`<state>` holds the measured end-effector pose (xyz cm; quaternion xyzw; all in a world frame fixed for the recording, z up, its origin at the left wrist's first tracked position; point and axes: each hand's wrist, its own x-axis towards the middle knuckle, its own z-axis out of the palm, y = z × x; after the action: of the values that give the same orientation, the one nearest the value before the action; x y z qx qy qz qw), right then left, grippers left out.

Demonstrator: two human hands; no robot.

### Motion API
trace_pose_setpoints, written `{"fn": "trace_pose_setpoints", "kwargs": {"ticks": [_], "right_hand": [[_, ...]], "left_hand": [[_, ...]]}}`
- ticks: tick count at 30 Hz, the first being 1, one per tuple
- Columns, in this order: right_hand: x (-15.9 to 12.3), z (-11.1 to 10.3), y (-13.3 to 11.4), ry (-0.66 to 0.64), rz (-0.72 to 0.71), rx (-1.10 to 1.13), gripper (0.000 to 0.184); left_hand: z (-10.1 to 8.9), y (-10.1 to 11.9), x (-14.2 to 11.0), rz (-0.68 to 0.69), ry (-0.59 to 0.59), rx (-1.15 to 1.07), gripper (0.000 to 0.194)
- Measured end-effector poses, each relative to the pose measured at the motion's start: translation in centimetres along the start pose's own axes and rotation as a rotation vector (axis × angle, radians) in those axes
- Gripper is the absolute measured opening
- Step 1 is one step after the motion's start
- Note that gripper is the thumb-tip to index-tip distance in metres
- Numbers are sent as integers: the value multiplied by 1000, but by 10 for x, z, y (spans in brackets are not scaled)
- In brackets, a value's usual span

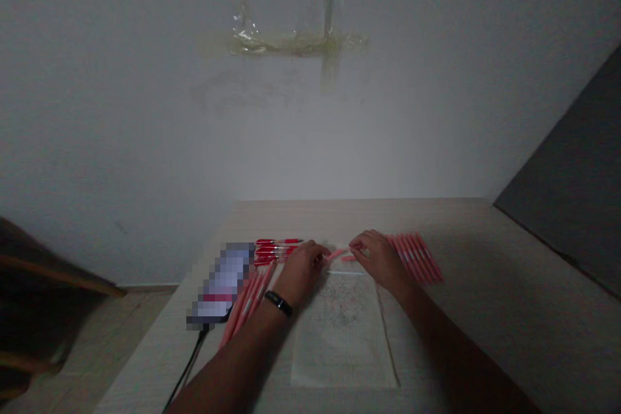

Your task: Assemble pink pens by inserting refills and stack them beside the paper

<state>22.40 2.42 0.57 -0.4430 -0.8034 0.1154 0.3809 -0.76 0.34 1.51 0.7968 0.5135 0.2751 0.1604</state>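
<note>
My left hand (306,266), with a dark band at its wrist, is closed around one end of a pink pen (336,255). The fingers of my right hand (381,260) pinch together at the pen's other, whitish end. A short pink piece (348,258) shows just below my right fingertips; whether it is held or lies on the table I cannot tell. Under and in front of both hands lies a pale paper pad (344,336) covered with scribbles near its top. Beside my right hand, several pink pens (416,259) lie in a neat row.
Several red pens (274,251) lie behind my left hand, and more pink pens (247,301) lie left of my forearm. A phone (223,281) with a black cable (189,362) rests at the table's left side. The table (359,210) meets a grey wall (359,136).
</note>
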Motion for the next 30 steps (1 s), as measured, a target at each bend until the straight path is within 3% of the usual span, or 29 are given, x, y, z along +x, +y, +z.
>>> {"fn": "trace_pose_setpoints", "kwargs": {"ticks": [7, 11, 20, 24, 30], "right_hand": [[-1, 1, -10, -74, -59, 114, 13], [-2, 3, -10, -58, 10, 183, 25], [-2, 3, -9, -62, -8, 217, 12], [-3, 4, -7, -28, 22, 214, 22], [-3, 2, -7, -90, -11, 136, 14]], "left_hand": [[1, 3, -2, 31, -7, -57, 18], [1, 3, -1, 32, -4, -81, 18], [0, 9, -3, 51, -50, -198, 23], [-2, 9, -1, -18, -32, -260, 15], [-5, 4, 1, -160, 47, -255, 10]]}}
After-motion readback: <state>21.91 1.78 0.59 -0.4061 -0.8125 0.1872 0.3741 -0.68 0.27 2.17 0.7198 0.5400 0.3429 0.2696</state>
